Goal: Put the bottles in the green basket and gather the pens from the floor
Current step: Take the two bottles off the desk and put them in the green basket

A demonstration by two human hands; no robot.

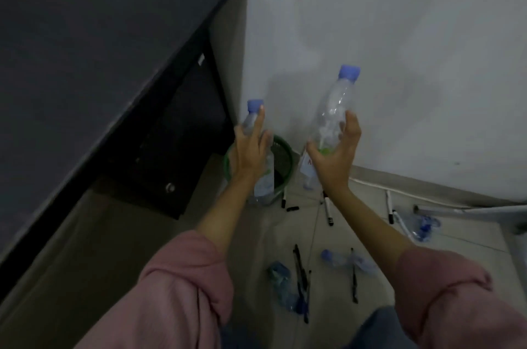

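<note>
My left hand (250, 149) grips a clear plastic bottle with a blue cap (254, 109), held upright over the green basket (285, 160) on the floor by the wall. My right hand (336, 157) holds a larger clear bottle with a blue cap (333, 109), tilted, just right of the basket. On the tiles lie more bottles: a crushed one (281, 283), a small one (342, 258) and one at the right (419, 227). Several black pens and markers are scattered there, such as one (328, 209), another (301, 277) and a third (353, 277).
A dark desk (99, 49) with a black drawer unit (176, 143) fills the left side. A grey wall (399, 63) stands behind the basket. A white cable (399, 191) runs along the skirting, and a metal bar (470, 213) lies at the right.
</note>
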